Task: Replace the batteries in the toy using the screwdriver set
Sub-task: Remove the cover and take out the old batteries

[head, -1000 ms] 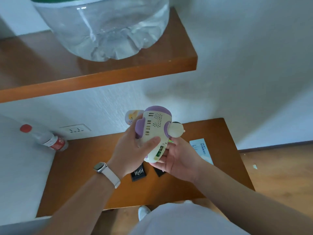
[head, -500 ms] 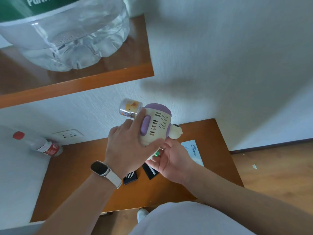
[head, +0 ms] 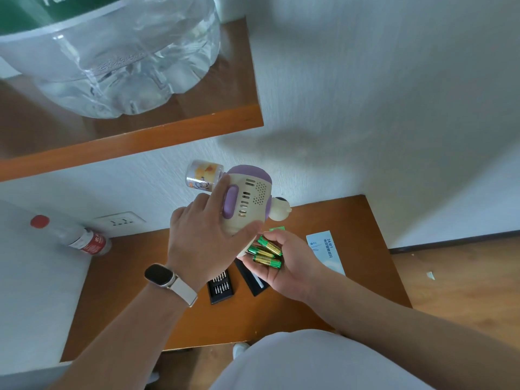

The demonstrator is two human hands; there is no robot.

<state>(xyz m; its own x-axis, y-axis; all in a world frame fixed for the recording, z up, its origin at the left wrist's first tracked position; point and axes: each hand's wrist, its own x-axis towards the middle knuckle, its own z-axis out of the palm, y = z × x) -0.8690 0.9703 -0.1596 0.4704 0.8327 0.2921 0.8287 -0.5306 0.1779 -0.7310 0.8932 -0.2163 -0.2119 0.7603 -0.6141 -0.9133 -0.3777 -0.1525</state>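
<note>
The left hand (head: 208,237) grips the toy (head: 250,204) while the right hand (head: 289,273), loosely cupped just under the toy, cradles batteries (head: 267,253) that may roll off if it tilts.

The toy (head: 250,198) in the left hand (head: 202,243) is just above the batteries (head: 267,253) lying in the right hand (head: 295,267)

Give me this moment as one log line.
step: batteries out of toy | left hand: grips toy above right hand | right hand: palm up, batteries lying in it | screwdriver set: open on table
</note>
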